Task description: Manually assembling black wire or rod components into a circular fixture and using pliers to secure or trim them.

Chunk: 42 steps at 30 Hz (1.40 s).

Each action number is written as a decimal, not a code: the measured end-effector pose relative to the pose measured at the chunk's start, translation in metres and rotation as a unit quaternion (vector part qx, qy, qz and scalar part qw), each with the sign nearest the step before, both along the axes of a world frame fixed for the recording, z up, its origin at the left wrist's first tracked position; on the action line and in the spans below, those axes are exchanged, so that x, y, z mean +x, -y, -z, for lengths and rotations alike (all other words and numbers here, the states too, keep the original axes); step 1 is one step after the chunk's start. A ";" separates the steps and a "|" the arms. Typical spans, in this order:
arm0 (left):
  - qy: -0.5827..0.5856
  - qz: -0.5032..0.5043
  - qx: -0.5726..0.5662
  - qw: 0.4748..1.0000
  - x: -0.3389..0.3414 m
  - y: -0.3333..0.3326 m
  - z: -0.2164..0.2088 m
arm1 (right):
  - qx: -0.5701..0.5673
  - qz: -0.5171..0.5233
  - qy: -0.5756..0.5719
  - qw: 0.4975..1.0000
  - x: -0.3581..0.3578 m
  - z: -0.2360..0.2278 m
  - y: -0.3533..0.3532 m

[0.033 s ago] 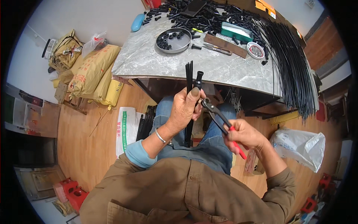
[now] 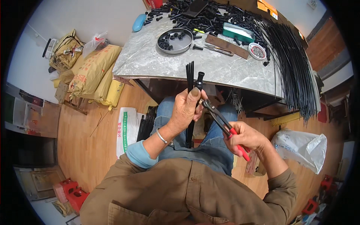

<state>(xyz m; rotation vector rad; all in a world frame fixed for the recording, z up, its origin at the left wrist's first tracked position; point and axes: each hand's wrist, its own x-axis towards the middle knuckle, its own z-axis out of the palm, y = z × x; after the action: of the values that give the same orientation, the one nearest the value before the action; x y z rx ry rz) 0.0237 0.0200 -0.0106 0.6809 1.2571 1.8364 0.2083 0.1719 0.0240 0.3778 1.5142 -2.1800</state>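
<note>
Head view shows both bare hands in front of the table point(image 2: 150, 65), above the person's jeans point(image 2: 221, 150); the left hand point(image 2: 186, 105) has its grip closed around a bundle of thin black rods point(image 2: 190, 73) and a black tube point(image 2: 200, 80) with a flared top, rods and tube standing roughly upright side by side, their upper ends rising past the thumb; a silver bracelet point(image 2: 161, 136) circles that wrist; the right hand point(image 2: 245, 137) has its grip wrapped around the red handles of the pliers point(image 2: 220, 118), which slant up and leftward so that their head meets the left fingers beside the tube; whether the jaws pinch anything is too small to tell.

On the table, a round metal tray point(image 2: 182, 45) holds small black rings; to its right lie a flat brown strip point(image 2: 238, 51), a pair of tweezers point(image 2: 218, 50) and a white dish point(image 2: 258, 59); behind them sit a green box point(image 2: 243, 38) and a heap of black parts point(image 2: 215, 19); long black rods point(image 2: 294, 71) droop over the right edge.
</note>
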 end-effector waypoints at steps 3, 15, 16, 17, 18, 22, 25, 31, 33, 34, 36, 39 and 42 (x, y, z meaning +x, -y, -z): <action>-0.019 -0.012 -0.015 1.000 0.000 0.003 0.001 | 0.185 -0.056 -0.009 0.981 -0.014 -0.027 0.000; 0.018 -0.004 -0.003 1.000 0.003 0.010 -0.004 | -0.073 0.029 0.022 0.997 0.016 0.005 0.017; 0.041 0.002 -0.003 0.999 0.006 0.008 -0.006 | -0.176 0.031 0.001 0.984 0.025 0.011 0.012; 0.041 0.000 -0.005 0.999 0.006 0.008 -0.005 | -0.074 -0.023 0.029 0.997 0.017 -0.006 -0.001; 0.030 -0.003 -0.001 1.000 0.006 0.008 -0.004 | 0.129 -0.083 -0.012 0.988 0.009 -0.021 -0.003; -0.002 -0.023 -0.017 1.000 0.007 0.010 -0.005 | 0.516 -0.010 -0.190 0.835 -0.003 -0.031 0.005; 0.016 -0.019 -0.009 1.000 0.002 0.012 -0.006 | 0.332 0.032 -0.051 0.941 -0.003 -0.038 0.005; 0.006 0.016 -0.007 1.000 0.008 0.014 -0.017 | -0.169 0.021 -0.015 0.985 0.014 0.015 0.000; 0.017 0.026 -0.009 0.999 0.009 0.013 -0.016 | -0.099 -0.052 0.023 0.993 0.009 0.007 -0.010; 0.028 0.030 -0.012 0.999 0.009 0.013 -0.016 | 0.043 -0.096 0.047 0.993 0.002 -0.010 -0.014; 0.036 0.009 -0.006 0.999 0.006 0.013 -0.011 | 0.206 -0.096 -0.006 0.974 -0.005 -0.030 -0.006; 0.037 -0.016 0.006 0.999 0.003 0.012 -0.007 | 0.399 -0.025 -0.184 0.898 -0.006 -0.022 0.000; 0.037 -0.012 0.013 0.999 0.002 0.014 -0.006 | 0.133 0.057 -0.005 0.989 0.004 -0.023 0.004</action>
<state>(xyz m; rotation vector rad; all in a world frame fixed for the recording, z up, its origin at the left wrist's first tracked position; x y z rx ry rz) 0.0253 0.0064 -0.0047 0.6090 1.2002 1.8833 0.2122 0.1680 0.0466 0.5534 1.8356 -2.0680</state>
